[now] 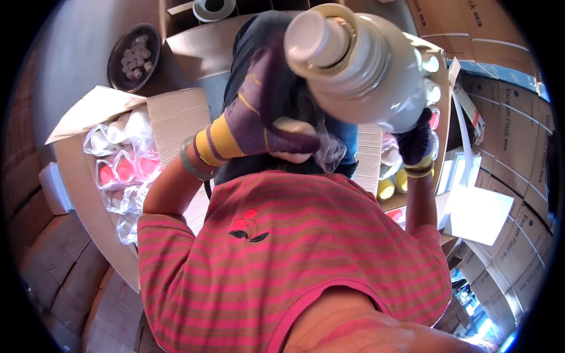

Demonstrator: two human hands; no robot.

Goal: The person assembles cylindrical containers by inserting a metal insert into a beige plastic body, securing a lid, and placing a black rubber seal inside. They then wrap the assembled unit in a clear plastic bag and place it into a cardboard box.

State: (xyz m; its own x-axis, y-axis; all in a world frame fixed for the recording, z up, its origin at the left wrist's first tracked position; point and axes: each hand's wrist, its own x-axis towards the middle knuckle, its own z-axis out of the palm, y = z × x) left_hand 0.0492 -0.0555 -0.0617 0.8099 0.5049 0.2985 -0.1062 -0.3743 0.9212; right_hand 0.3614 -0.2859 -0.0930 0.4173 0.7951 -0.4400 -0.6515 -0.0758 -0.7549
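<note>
A white vacuum flask (382,76) is tilted, its mouth and pale stopper (312,38) toward the upper left. The dark-gloved fingers of my right hand (416,141) are wrapped around the flask's lower end, partly hidden behind it. My left hand (259,120), in a purple and yellow knit glove, is closed on a smooth white rounded piece (294,132), whose kind I cannot make out. Crumpled clear plastic (329,152) hangs beside it, by the fingertips. The left hand is apart from the flask, over my lap.
An open carton (100,170) on the left holds several plastic-wrapped flasks with white and pink tops. Another carton on the right holds flasks with yellow tops (386,189). A dark bowl (115,70) of small white pieces stands at upper left. Stacked cartons (506,117) line the right side.
</note>
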